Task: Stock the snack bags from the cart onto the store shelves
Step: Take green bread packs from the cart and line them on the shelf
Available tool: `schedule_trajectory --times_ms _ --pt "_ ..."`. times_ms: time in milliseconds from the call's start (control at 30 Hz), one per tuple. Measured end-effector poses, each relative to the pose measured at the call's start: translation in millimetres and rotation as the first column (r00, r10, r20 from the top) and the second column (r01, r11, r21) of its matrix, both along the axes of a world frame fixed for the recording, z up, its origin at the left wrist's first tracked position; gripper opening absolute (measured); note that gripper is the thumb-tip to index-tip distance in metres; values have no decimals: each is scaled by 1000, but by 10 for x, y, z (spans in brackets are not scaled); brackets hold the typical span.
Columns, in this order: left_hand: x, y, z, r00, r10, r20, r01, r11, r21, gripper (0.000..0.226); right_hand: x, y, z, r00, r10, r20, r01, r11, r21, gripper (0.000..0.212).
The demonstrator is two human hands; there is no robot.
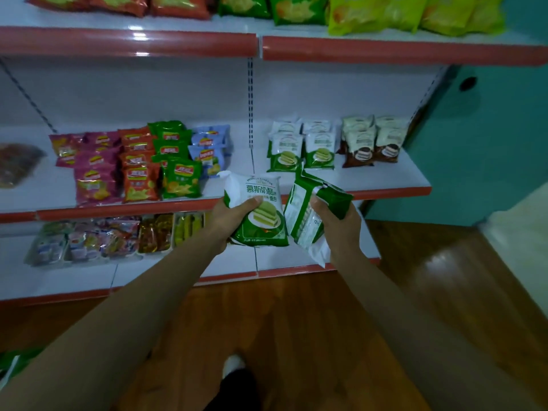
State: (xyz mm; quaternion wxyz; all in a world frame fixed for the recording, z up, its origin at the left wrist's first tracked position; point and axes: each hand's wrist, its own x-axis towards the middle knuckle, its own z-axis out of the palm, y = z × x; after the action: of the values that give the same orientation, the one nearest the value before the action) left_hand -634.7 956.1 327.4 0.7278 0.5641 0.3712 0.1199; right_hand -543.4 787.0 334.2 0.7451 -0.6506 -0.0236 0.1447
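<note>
While a person faces the store shelving in the head-camera view, each hand carries one green-and-white snack bag in front of the middle shelf. The left hand grips the first bag at its lower left edge, thumb laid across the printed front, so the bag stands upright with its long axis running 12 to 6 o'clock. The right hand curls round the second bag, which shows its back and leans a little toward 5 o'clock. Its white end appears to point down, so it is probably upside down. The two bags hang just beside each other, edges close or touching; which one cannot be told. A row of matching green bags stands on the shelf at 12 o'clock from the hands, just beyond the bag tops. The right hand sits nearly straight under that row, the left slightly toward 9 o'clock of it. Brown bags stand at 3 o'clock of the row and chip bags at 9 o'clock. The cart is not clearly in view. The right-hand bag likely needs turning before it is shelved.
</note>
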Motion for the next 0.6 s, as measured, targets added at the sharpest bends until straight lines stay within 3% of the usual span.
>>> schedule_trajectory --times_ms 333,600 --pt "1044 297 -423 996 50 -79 -56 995 -77 53 1080 103 -175 991 -100 -92 99 995 -7 29" --pt "1972 510 -557 986 123 -113 -123 992 6 45 2001 316 -334 964 -177 -197 163 983 -82 41"
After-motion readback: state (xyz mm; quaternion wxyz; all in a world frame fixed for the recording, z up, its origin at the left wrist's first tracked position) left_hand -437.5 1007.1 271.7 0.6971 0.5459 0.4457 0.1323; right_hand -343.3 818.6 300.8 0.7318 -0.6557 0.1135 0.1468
